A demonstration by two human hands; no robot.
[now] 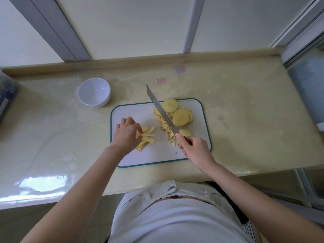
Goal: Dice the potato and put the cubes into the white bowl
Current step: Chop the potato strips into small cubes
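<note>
A white cutting board (157, 155) with a green rim lies on the counter. My left hand (127, 133) pinches a loose bundle of yellow potato sticks (146, 139) on the board's left part. My right hand (194, 148) grips the handle of a long knife (162, 110), whose blade lies along a row of small potato cubes (165, 128) in the board's middle. Round potato slices (178, 113) are stacked at the board's far right, with one more slice (185, 132) near my right thumb. The white bowl (94, 92) stands empty beyond the board to the left.
The pale counter (245, 120) ends in a raised lip against a tiled wall at the back. A dark blue package (6, 97) sits at the far left edge. A pale blue-white container (310, 95) stands at the right end. The counter's front edge is close to my body.
</note>
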